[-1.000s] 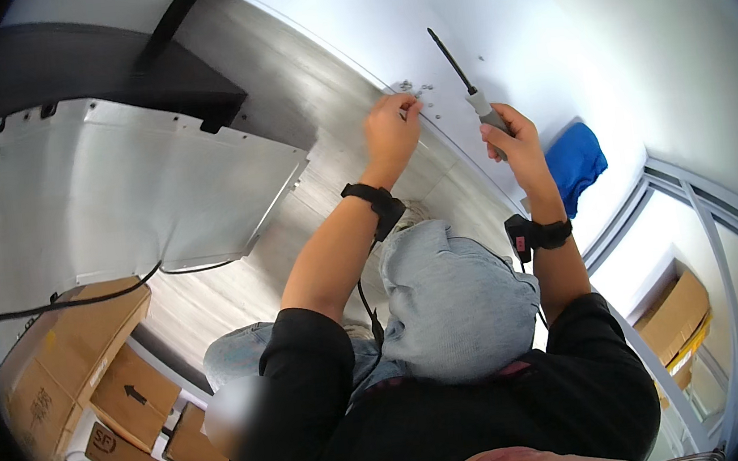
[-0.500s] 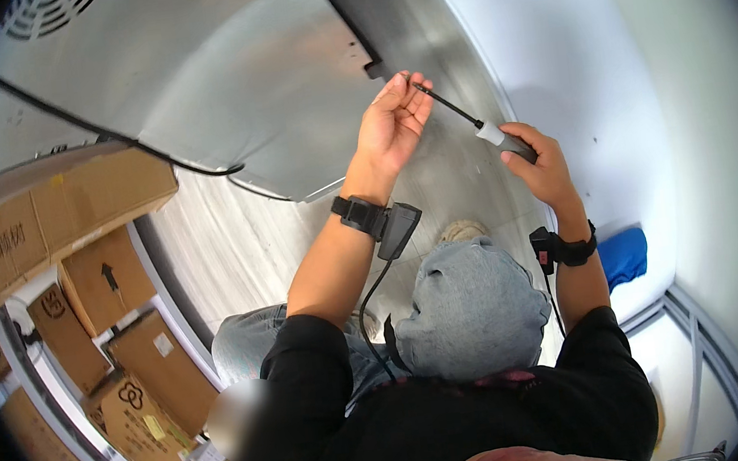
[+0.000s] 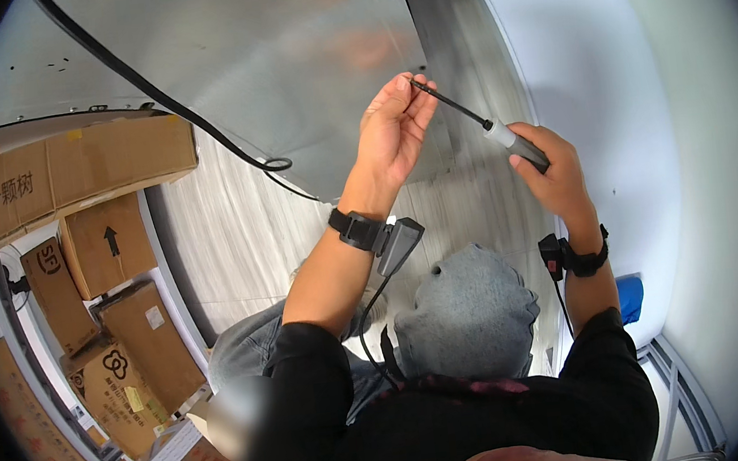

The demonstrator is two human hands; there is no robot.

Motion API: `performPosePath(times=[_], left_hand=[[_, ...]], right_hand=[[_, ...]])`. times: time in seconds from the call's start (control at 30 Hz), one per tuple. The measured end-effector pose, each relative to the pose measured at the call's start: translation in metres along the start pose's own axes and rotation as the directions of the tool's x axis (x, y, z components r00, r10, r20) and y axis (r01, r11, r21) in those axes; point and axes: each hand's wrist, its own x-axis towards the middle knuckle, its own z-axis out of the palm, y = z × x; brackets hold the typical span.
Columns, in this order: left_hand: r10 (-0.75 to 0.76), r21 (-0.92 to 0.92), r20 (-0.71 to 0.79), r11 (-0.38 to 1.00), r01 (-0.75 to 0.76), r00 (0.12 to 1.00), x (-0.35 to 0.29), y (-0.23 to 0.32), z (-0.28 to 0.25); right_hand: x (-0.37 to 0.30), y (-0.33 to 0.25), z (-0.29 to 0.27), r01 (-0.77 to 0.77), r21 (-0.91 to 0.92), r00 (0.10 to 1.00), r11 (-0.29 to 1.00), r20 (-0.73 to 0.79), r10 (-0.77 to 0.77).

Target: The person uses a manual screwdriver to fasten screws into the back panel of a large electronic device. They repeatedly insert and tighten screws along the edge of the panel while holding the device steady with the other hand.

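Note:
My right hand (image 3: 558,176) is wrapped round the grey handle of a screwdriver (image 3: 503,134), its dark shaft slanting up and left. The shaft's tip reaches the fingertips of my left hand (image 3: 397,133). Thumb and forefinger there are pinched together at the tip, the other fingers loosely curled with the palm turned up. Whatever small thing the pinch may hold is too small to make out. Just beyond my left hand stands a large metal cabinet panel (image 3: 280,69) with small holes along its right edge.
A black cable (image 3: 158,92) hangs across the panel and loops near its lower edge. Cardboard boxes (image 3: 134,345) fill a rack at left, a long carton (image 3: 123,157) above them. A white wall (image 3: 607,97) rises at right, with a blue item (image 3: 630,297) beside my right forearm.
The view has shifted, so the panel's edge and the cable appear farther right. Both hands keep their hold, with the screwdriver tip still at my left fingertips.

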Motion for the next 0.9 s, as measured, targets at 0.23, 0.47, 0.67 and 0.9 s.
performPosePath(times=[0.23, 0.47, 0.67, 0.9], left_hand=[[0.053, 0.139, -0.039, 0.989, -0.047, 0.998, -0.007, 0.033, 0.039], [0.047, 0.09, 0.108, 0.994, -0.057, 0.993, 0.003, 0.071, 0.102], [-0.032, 0.114, 0.134, 0.993, 0.016, 0.99, 0.006, 0.083, 0.112], [-0.024, 0.316, 0.109, 0.949, -0.012, 0.994, 0.006, 0.085, 0.119]], right_hand=[[0.026, -0.058, -0.026, 0.012, -0.19, 0.998, 0.982, -0.051, -0.022], [0.039, -0.142, -0.038, -0.168, -0.096, 0.981, 0.981, -0.119, 0.156], [0.027, -0.18, -0.026, -0.229, -0.119, 0.963, 0.966, -0.17, 0.208], [0.012, -0.165, 0.018, -0.204, 0.134, 0.903, 0.97, -0.356, 0.24]])
